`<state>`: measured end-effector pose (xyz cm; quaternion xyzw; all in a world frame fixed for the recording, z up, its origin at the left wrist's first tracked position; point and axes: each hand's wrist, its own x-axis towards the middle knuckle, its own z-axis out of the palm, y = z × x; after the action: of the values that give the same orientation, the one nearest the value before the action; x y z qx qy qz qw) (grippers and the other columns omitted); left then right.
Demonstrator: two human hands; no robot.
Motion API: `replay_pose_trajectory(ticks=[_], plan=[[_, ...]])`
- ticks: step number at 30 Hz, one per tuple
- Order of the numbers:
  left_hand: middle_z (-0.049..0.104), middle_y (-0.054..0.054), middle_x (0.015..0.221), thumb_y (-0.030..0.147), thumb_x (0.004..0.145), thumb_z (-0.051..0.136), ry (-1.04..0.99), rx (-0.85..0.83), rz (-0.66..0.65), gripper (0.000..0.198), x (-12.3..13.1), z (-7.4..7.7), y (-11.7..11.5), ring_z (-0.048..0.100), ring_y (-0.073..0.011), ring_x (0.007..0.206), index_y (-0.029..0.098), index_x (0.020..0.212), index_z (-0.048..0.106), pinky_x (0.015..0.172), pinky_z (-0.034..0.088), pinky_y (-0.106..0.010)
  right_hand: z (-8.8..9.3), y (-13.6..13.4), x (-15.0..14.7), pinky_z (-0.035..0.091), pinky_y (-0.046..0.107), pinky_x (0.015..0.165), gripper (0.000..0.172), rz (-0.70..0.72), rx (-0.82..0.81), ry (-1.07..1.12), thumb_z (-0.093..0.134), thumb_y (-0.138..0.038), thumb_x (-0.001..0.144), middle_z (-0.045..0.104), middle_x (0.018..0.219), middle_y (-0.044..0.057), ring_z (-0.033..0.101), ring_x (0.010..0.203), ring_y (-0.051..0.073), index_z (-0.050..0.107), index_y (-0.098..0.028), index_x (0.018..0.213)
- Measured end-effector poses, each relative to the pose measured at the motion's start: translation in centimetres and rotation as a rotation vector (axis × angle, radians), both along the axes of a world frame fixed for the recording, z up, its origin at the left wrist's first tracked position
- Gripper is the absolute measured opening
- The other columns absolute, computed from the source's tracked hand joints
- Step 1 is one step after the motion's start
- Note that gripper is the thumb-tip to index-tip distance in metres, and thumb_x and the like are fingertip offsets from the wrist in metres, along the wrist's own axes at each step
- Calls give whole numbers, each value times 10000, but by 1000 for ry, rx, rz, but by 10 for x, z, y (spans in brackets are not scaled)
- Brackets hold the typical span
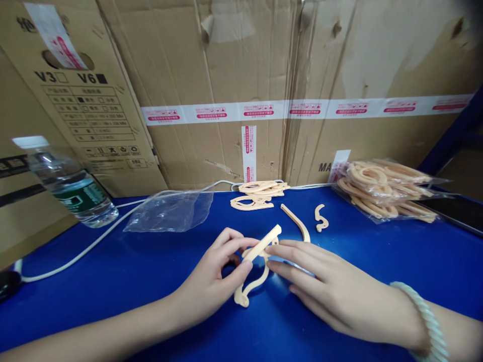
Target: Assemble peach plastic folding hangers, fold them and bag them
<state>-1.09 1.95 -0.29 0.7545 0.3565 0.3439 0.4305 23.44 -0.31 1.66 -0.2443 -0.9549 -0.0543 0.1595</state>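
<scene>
My left hand (217, 279) pinches a beige plastic hanger piece (260, 249) between thumb and fingers, just above the blue table (151, 271). My right hand (332, 289), a pale bead bracelet on its wrist, has its fingertips closed on the same piece from the right. A curved part of the piece (249, 289) hangs down between my hands. Just beyond my fingers lie a loose curved strip (298, 223) and a small hook-shaped bit (321, 218). A small stack of beige pieces (258, 193) lies farther back in the middle.
A clear bag full of beige pieces (385, 191) sits back right. An empty clear bag (169, 211) lies back left, with a white cable (94, 241) running beside it. A water bottle (68, 183) lies tilted at left. Large cardboard boxes (245, 75) wall off the back.
</scene>
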Motion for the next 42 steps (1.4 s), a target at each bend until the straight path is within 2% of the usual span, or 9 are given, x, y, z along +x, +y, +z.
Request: replay_pose_trajectory(ticks=[6,10,16,21,25,29,32,37,42], plan=[[597,-40,950,287,951,517,8,-42,4,212,3,1,1,574,-168,819,215,1099,650,700,479,-261,0,0,1,435,381,1086,442,23,91,52,399,-104,958,500,1430,183,400,1375,231,465,-67,1394],[627,-29,895,296,940,545,-53,-134,-8,192,3,3,0,567,-151,765,203,1093,613,657,461,-242,-1,5,2,466,488,1041,431,32,204,-7,367,-85,963,557,1374,194,485,1302,286,481,-43,1376],[603,-21,846,347,883,602,-183,-194,154,202,1,6,4,544,-136,680,183,1001,591,615,454,-247,2,12,12,431,555,1048,441,-22,261,-17,362,-39,925,548,1396,149,510,1255,322,540,-76,1327],[610,-9,817,316,847,643,-166,-129,231,156,2,9,4,541,-140,685,190,938,622,618,443,-244,4,14,18,391,512,1090,359,-171,-149,341,367,-77,917,492,1423,144,448,1328,276,610,-187,1157],[643,-15,873,311,899,601,-115,-41,205,113,2,6,-1,593,-170,798,209,938,630,700,464,-261,-1,11,5,464,460,1034,283,-232,-867,835,453,-307,978,595,1272,116,599,1160,231,537,-229,1238],[651,-9,882,255,917,578,-35,123,177,66,0,2,-5,608,-174,799,224,949,627,727,469,-273,-3,6,-11,510,407,972,398,-120,-1429,990,619,-418,895,644,1098,96,649,1033,207,574,-168,1201],[635,-5,865,242,926,560,40,241,192,52,-1,2,-7,595,-165,761,224,934,608,707,462,-268,-4,5,-15,530,318,858,346,-174,-1490,955,655,-460,861,642,925,55,648,861,155,656,-136,982],[620,-18,902,189,952,502,209,453,158,94,0,3,-5,595,-149,743,215,1018,564,688,460,-249,-6,1,-12,449,239,609,402,-260,-1265,871,449,-546,953,558,693,-13,527,601,107,572,-164,967],[660,-63,871,159,979,429,494,915,-2,242,-1,0,-5,622,-179,700,155,1200,527,609,453,-276,1,-10,-13,379,197,511,412,-232,-1207,547,369,-536,981,508,656,-31,417,526,77,536,-165,913]])
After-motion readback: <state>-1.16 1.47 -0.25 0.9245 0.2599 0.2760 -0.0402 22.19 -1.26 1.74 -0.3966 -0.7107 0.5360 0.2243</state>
